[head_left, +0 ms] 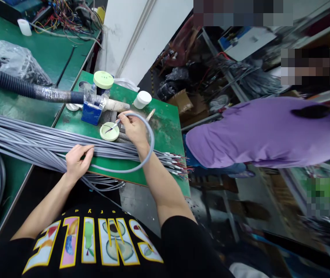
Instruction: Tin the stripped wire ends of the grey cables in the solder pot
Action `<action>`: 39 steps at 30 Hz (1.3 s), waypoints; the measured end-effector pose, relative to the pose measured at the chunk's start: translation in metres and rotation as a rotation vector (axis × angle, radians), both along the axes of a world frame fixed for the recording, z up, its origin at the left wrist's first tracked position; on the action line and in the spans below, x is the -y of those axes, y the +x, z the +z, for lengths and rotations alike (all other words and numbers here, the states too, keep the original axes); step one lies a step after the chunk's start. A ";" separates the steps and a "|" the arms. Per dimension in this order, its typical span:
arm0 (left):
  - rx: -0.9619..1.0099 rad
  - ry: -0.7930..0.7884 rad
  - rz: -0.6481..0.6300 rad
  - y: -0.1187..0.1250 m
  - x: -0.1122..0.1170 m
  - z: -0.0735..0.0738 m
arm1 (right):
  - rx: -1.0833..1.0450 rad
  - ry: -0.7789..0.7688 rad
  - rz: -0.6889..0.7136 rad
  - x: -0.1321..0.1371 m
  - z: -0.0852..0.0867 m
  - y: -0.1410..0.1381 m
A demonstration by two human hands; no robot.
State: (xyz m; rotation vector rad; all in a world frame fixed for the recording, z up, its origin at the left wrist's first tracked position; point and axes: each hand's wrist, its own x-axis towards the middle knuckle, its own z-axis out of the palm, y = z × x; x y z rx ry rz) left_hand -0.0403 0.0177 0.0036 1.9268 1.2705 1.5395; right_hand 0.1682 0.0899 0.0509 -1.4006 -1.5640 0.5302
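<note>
The right hand (136, 130)'s grip is pinched tight on a cable (151, 135) near its stripped end, the thin wires at the dish (109, 139) on the counter (167, 123). The cable loops out right of the dish. Nearer than the dish and to its left, the left hand (77, 161) rests on the bundle (46, 137), fingers curled; I cannot tell whether its grip has hold of anything. Beyond the dish, rightward, stands a jar (142, 100).
</note>
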 end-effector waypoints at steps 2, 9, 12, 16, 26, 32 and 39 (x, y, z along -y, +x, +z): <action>0.009 -0.013 0.000 0.000 0.000 0.000 | 0.053 -0.002 -0.004 -0.003 -0.002 -0.002; 0.030 -0.016 -0.019 0.000 0.000 -0.001 | 0.129 -0.024 0.005 -0.008 -0.006 -0.008; 0.026 -0.018 -0.018 0.000 0.000 -0.001 | 0.144 -0.036 0.025 -0.009 -0.005 -0.009; 0.031 0.003 -0.016 0.000 -0.001 -0.001 | 0.152 -0.027 0.022 -0.007 0.000 -0.011; 0.012 0.259 -0.034 -0.003 0.000 -0.001 | 0.184 0.207 -0.207 0.001 0.030 0.038; -0.006 0.282 -0.024 -0.003 0.000 -0.002 | 0.223 0.124 -0.354 -0.021 0.001 0.073; -0.004 0.292 -0.052 -0.003 -0.001 -0.003 | 0.284 0.043 -0.418 -0.032 -0.019 0.080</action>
